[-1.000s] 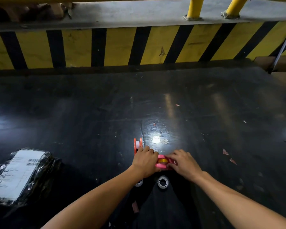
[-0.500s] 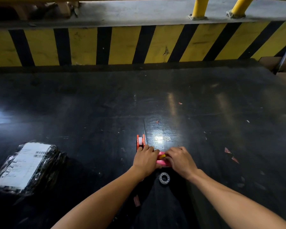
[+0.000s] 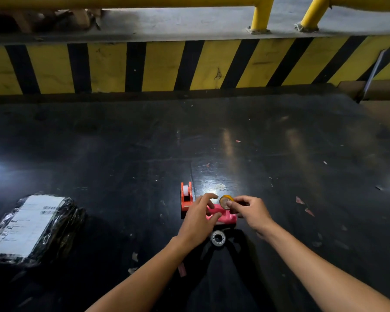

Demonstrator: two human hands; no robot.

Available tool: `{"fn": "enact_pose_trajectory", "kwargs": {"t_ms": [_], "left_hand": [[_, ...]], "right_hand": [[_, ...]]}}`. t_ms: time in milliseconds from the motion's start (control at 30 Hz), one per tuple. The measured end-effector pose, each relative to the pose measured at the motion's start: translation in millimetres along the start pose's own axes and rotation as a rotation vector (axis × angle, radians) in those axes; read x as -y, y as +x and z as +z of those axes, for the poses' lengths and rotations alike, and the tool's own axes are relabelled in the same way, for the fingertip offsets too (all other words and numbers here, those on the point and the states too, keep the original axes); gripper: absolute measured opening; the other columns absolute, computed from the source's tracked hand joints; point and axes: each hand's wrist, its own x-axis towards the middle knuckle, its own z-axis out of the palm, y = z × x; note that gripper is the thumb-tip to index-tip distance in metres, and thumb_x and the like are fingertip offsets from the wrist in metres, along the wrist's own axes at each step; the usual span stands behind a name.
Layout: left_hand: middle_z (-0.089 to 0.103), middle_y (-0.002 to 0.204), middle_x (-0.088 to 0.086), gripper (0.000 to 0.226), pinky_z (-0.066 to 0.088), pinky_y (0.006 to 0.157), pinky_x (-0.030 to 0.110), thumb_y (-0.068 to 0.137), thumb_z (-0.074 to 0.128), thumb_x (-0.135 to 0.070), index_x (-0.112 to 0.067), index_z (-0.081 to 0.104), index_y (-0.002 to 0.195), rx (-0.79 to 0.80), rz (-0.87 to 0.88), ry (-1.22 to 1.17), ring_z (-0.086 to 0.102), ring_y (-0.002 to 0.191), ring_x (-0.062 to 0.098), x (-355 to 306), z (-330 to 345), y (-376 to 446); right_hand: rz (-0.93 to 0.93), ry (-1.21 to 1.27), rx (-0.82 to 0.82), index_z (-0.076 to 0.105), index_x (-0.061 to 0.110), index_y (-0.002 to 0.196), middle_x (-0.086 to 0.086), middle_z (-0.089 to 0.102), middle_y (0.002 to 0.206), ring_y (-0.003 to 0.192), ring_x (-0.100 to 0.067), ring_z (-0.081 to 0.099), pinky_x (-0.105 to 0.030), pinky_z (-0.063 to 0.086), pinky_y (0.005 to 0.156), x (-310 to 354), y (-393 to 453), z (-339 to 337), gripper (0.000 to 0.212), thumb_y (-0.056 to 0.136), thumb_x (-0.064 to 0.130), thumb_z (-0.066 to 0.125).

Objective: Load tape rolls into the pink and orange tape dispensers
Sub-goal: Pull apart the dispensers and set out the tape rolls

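Observation:
On the black table, the pink tape dispenser lies in front of me, with my left hand gripping its left end. My right hand pinches a small yellowish tape roll just above the dispenser's far side. The orange tape dispenser stands upright right behind my left hand, a white roll seated in it. A clear tape roll lies flat on the table, just in front of the pink dispenser.
A black-wrapped parcel with a white shipping label lies at the left. A yellow-and-black striped barrier closes off the table's far edge. Cardboard sits at the far right. Small scraps are scattered on the table.
My right hand has lifted the yellowish tape roll up off the pink dispenser. My left hand's fingers have spread while staying on the dispenser.

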Motion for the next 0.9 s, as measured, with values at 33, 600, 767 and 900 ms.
{"fn": "enact_pose_trajectory", "kwargs": {"t_ms": [33, 600, 767, 900], "left_hand": [[0.06, 0.101, -0.006, 0.043, 0.046, 0.073, 0.013, 0.085, 0.076, -0.019, -0.028, 0.056, 0.122, -0.013, 0.018, -0.047, 0.057, 0.077, -0.002, -2, 0, -4], [0.072, 0.095, -0.009, 0.016, 0.051, 0.073, 0.013, 0.088, 0.073, -0.018, -0.03, 0.067, 0.096, -0.212, -0.15, -0.331, 0.066, 0.083, 0.004, 16, -13, -42], [0.074, 0.095, -0.006, 0.019, 0.052, 0.073, 0.013, 0.091, 0.069, -0.018, -0.022, 0.071, 0.109, -0.214, -0.23, -0.366, 0.069, 0.085, 0.006, 33, -15, -54], [0.074, 0.096, -0.008, 0.017, 0.055, 0.078, 0.018, 0.091, 0.07, -0.025, -0.025, 0.07, 0.108, -0.185, -0.266, -0.372, 0.069, 0.089, 0.004, 38, -17, -61]], "right_hand": [[0.046, 0.086, 0.034, 0.07, -0.006, 0.094, -0.016, 0.07, 0.079, 0.061, -0.016, 0.064, -0.021, 0.052, 0.056, -1, -4, 2, 0.021, 0.08, 0.01, 0.074], [0.074, -0.511, -0.05, 0.058, 0.013, 0.087, -0.003, 0.063, 0.082, 0.076, -0.021, 0.058, -0.031, 0.044, 0.068, -34, -41, -12, 0.029, 0.072, 0.021, 0.081], [-0.028, -0.951, 0.078, 0.056, 0.019, 0.12, -0.007, 0.058, 0.118, 0.112, -0.031, 0.053, -0.038, 0.044, 0.094, -64, -48, -24, 0.048, 0.077, 0.03, 0.075], [0.0, -0.939, 0.068, 0.059, 0.02, 0.115, -0.007, 0.048, 0.111, 0.112, -0.03, 0.047, -0.038, 0.044, 0.096, -71, -49, -24, 0.048, 0.074, 0.034, 0.078]]}}
